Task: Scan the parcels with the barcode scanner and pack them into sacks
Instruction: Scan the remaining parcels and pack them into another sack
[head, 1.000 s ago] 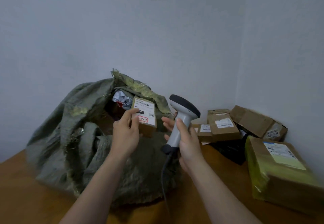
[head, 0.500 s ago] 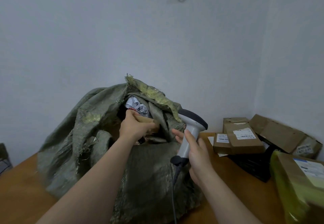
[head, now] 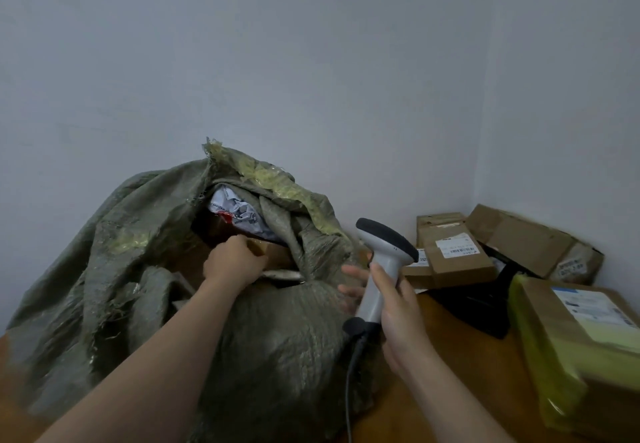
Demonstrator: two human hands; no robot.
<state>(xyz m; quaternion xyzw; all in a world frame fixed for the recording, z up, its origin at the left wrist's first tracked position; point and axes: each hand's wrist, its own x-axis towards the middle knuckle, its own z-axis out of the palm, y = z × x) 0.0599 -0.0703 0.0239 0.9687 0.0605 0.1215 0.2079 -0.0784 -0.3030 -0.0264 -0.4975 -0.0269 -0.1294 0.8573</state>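
A big grey-green woven sack [head: 284,345] lies slumped on the wooden table [head: 460,366], its mouth open toward me. My left hand [head: 233,264] reaches into that mouth and grips a small brown cardboard parcel [head: 273,253], which sits low inside the opening. A white crumpled mailer bag [head: 239,215] shows deeper in the sack. My right hand [head: 394,307] holds the grey barcode scanner [head: 382,262] by its handle, just right of the sack, head pointing right. Its black cable [head: 351,383] hangs down.
Several brown cardboard parcels [head: 457,257] are stacked in the right corner against the wall. A large parcel wrapped in yellow-green tape [head: 571,345] lies at the near right. A black flat object [head: 485,300] lies between them. Grey walls close the back and right.
My left hand carried the small labelled parcel from in front of the scanner down into the sack's mouth. The view shifted left. The scanner stays in my right hand.
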